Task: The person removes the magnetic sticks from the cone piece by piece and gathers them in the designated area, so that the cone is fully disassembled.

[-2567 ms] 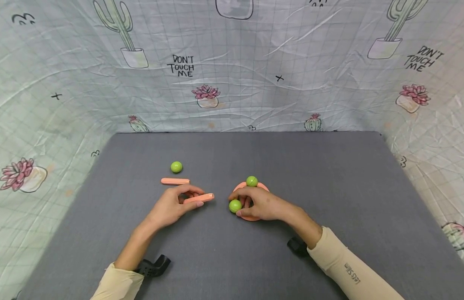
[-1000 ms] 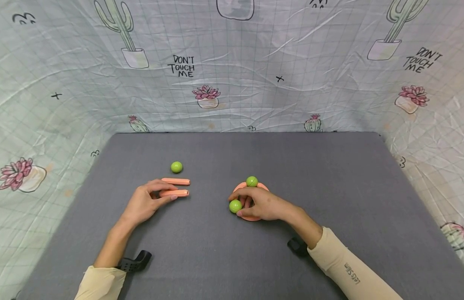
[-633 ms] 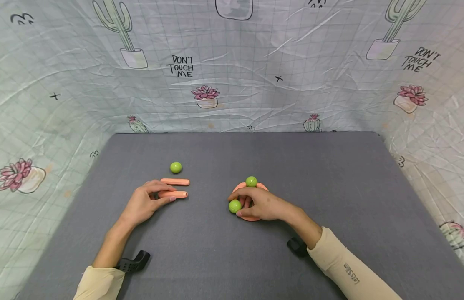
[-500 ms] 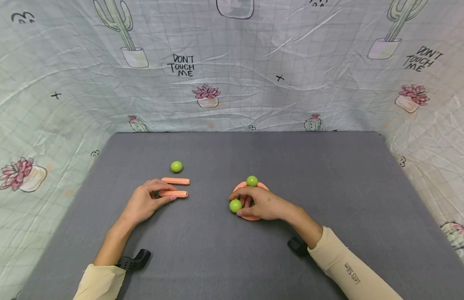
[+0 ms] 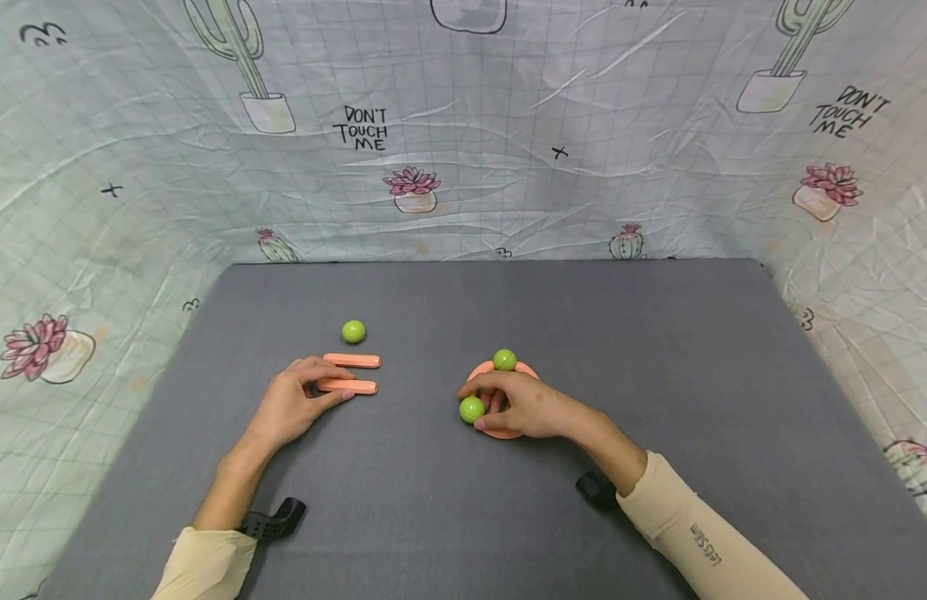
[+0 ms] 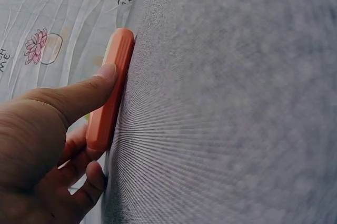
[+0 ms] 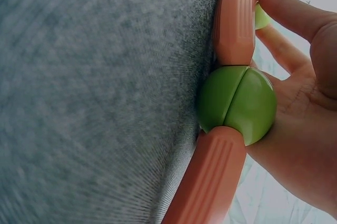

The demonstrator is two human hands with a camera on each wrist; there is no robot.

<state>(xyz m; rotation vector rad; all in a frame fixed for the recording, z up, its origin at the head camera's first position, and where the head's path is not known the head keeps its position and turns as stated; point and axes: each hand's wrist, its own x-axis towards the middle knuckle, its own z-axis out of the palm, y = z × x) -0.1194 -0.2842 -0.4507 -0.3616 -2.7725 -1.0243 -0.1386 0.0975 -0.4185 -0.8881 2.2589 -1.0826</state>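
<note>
The left hand pinched a stick near a second stick. The right hand held a ring with balls.

Toward the left edge of the dark grey tabletop, a plain cream fabric sleeve ends partway along the forearm, just beside a perforated black wrist mount with a bent end. Toward the right edge, a matching cream fabric sleeve carries dark printed lettering reading "Let's Slim"; a blocky black wrist device is partly hidden under that forearm. Left hand and right hand are bare.
</note>
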